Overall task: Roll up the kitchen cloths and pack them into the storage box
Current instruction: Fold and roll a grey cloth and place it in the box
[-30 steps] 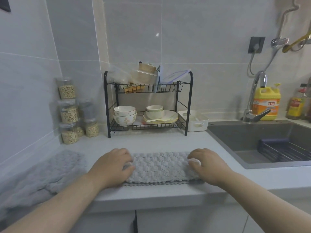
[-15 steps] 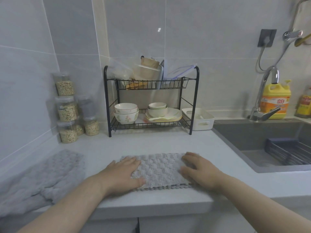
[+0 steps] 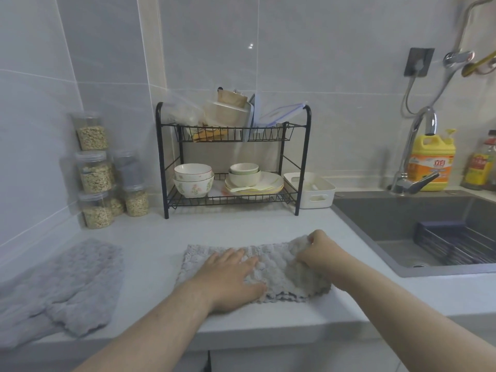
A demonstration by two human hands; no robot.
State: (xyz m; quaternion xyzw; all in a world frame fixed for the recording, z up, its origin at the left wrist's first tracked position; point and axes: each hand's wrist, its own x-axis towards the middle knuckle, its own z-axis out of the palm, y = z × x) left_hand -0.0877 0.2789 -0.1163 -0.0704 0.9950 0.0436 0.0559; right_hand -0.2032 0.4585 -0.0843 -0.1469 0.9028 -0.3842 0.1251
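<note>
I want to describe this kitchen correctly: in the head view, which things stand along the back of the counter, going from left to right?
Grain jars → black dish rack → white storage box → yellow detergent bottle → small bottle.

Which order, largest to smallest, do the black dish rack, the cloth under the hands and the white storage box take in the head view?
1. black dish rack
2. cloth, though nearness to the camera enlarges it
3. white storage box

Bare left hand (image 3: 231, 276), right hand (image 3: 320, 255) and forearms (image 3: 161, 327) (seemingly to the elbows).
</note>
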